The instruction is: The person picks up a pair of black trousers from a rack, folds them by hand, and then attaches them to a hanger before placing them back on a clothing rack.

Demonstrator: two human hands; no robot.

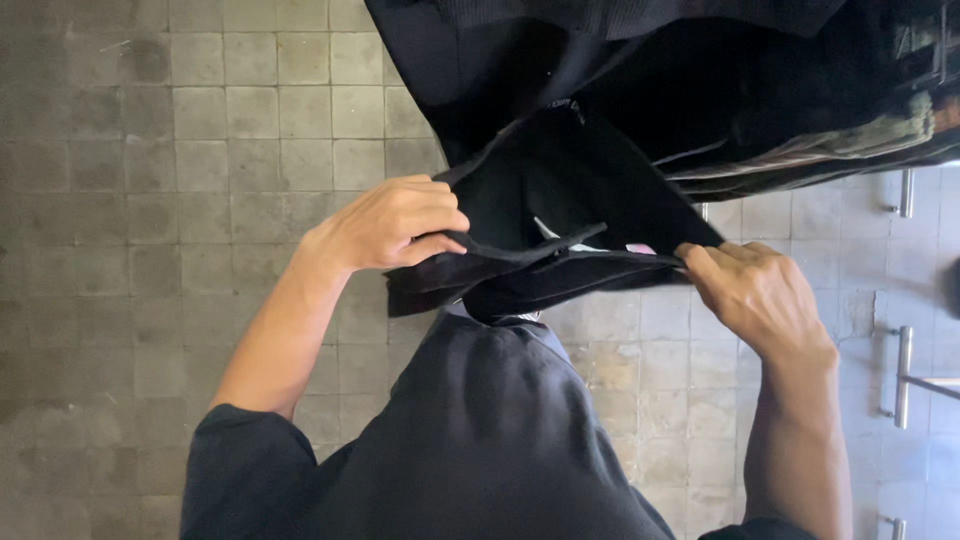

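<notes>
Head view: a black garment (570, 200) hangs in front of the person's chest, above a grey tiled floor (200, 150).
Left hand (395, 225): closed on the garment's left edge.
Right hand (755, 295): pinching the right edge, pulling it taut.
Handling: looks soft, limp and light; best gripped along the hemmed edge.
Nearby: metal handles (903, 375) at right.

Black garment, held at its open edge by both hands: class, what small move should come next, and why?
Probably spread the hands a little further apart. The left hand and right hand each pinch one end of the black garment, whose edge sags and folds between them, hiding most of the inside.
</notes>
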